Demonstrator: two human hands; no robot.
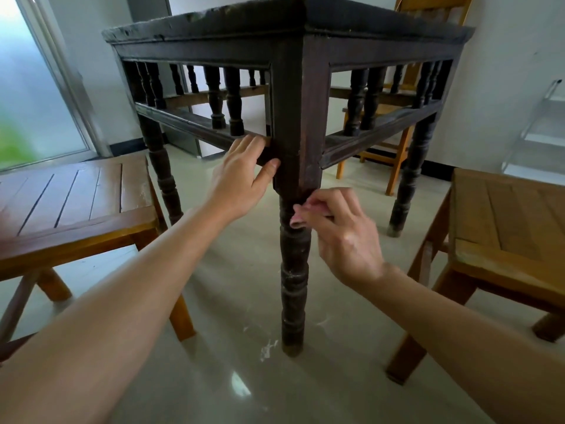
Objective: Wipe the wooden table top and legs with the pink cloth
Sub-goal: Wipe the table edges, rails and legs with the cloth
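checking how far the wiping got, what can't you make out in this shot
Head view only:
- Table top: seen from below its edge, so its upper surface is hidden.
- Pink cloth: mostly covered by the right hand; only a corner shows.
- Far legs: partly blocked by the near leg and spindles.
- Left hand: its fingertips hide behind the rail.

2 stools [76, 203] [504, 215] flank the table leg [293, 270]; floor between clear.

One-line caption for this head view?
Right hand wipes the table's near leg with pink cloth; left hand braces the rail.
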